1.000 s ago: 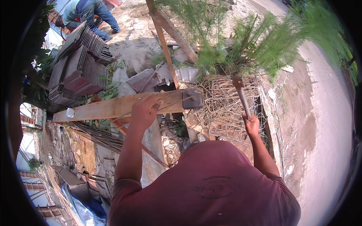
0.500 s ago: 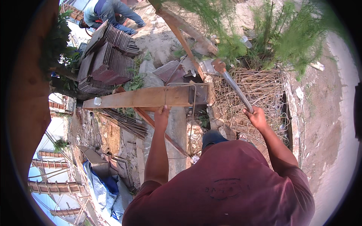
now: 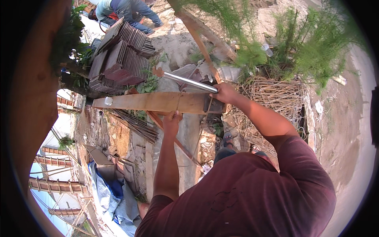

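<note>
A long wooden board [image 3: 158,102] lies crosswise before me, with a dark metal plate [image 3: 215,105] at its right end. My left hand [image 3: 171,119] is closed at the board's near edge, pinching a thin steel rod [image 3: 179,103] that crosses the board; part of the rod is hard to make out. In my right hand [image 3: 226,94] is the end of a rebar bender [image 3: 189,81], a silver bar with a rusty jaw. The bender slants above the board, its jaw toward the left, near the tile stack.
Stacked brown tiles [image 3: 124,59] stand at the far left. Bent steel rods [image 3: 272,94] lie piled at right, and straight rods [image 3: 136,126] lie left of my left hand. A person [image 3: 126,14] bends over beyond the tiles. A leafy plant [image 3: 300,43] overhangs the far right.
My right hand has swung the rebar bender leftward, from over the rod pile to above the board's right end. My left hand stays at the board's near edge.
</note>
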{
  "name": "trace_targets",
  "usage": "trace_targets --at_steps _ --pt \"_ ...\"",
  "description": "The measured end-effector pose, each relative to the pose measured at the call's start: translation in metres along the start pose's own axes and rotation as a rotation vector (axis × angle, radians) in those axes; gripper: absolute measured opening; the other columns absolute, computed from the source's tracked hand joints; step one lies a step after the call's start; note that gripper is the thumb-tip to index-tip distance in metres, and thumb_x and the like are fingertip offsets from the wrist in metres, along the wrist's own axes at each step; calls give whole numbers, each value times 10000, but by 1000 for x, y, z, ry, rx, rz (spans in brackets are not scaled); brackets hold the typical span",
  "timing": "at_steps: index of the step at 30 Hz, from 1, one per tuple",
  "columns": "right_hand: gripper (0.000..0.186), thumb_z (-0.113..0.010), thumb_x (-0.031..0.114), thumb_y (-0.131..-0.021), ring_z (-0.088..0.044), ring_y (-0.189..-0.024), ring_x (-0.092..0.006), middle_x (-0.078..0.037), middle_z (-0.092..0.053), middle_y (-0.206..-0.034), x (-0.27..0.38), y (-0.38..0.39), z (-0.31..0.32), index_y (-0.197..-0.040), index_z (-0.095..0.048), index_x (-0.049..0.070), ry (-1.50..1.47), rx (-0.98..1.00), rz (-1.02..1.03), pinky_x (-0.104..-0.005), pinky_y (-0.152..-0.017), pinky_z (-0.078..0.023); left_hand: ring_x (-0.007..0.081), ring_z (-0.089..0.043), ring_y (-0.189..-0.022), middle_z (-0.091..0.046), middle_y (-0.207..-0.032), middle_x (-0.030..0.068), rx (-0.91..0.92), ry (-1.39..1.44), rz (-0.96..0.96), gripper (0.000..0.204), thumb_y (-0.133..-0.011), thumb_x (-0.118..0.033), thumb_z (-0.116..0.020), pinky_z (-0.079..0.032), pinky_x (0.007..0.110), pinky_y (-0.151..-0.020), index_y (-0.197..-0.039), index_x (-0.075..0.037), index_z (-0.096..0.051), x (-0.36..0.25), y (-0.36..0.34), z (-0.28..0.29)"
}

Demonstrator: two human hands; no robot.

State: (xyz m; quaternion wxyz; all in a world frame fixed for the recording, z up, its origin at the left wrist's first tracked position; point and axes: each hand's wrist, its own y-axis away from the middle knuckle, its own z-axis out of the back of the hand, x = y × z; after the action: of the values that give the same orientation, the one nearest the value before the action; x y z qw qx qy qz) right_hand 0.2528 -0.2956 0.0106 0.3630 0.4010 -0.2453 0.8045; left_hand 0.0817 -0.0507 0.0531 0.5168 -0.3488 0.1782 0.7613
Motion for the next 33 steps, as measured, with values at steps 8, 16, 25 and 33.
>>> trace_targets --at_steps 8,16,25,33 --pt "291 -663 250 -783 -648 -754 -330 -153 -668 -806 7 35 -23 -1050 -673 132 120 -159 -128 -417 -665 -503 70 -363 -466 -401 -519 -25 187 148 395 358 -927 -330 -559 -277 267 -448 -788 -14 -652 10 2 -9" --pt "327 -694 223 -733 -650 -654 -278 -145 -648 -697 -12 34 -38 -1016 -659 63 -118 -165 -210 -375 -627 -494 78 -360 -419 -417 -498 -21 283 181 458 396 -922 -356 -563 -267 260 -417 -743 -11 -641 37 -15 -25" --pt "353 -645 317 -786 -659 -614 -280 -157 -622 -588 5 35 -15 -805 -640 -35 -214 -40 -452 -405 -616 -505 126 -447 -424 -486 -494 48 237 71 476 453 -907 -403 -565 -329 299 -416 -742 4 -675 67 -10 -47" --pt "355 -642 335 -814 -641 -648 -329 -195 -607 -648 -20 70 3 -848 -595 -16 113 -223 -310 -425 -628 -480 89 -358 -372 -404 -471 -19 314 9 487 409 -927 -388 -537 -260 262 -364 -778 -22 -642 64 -28 -37"
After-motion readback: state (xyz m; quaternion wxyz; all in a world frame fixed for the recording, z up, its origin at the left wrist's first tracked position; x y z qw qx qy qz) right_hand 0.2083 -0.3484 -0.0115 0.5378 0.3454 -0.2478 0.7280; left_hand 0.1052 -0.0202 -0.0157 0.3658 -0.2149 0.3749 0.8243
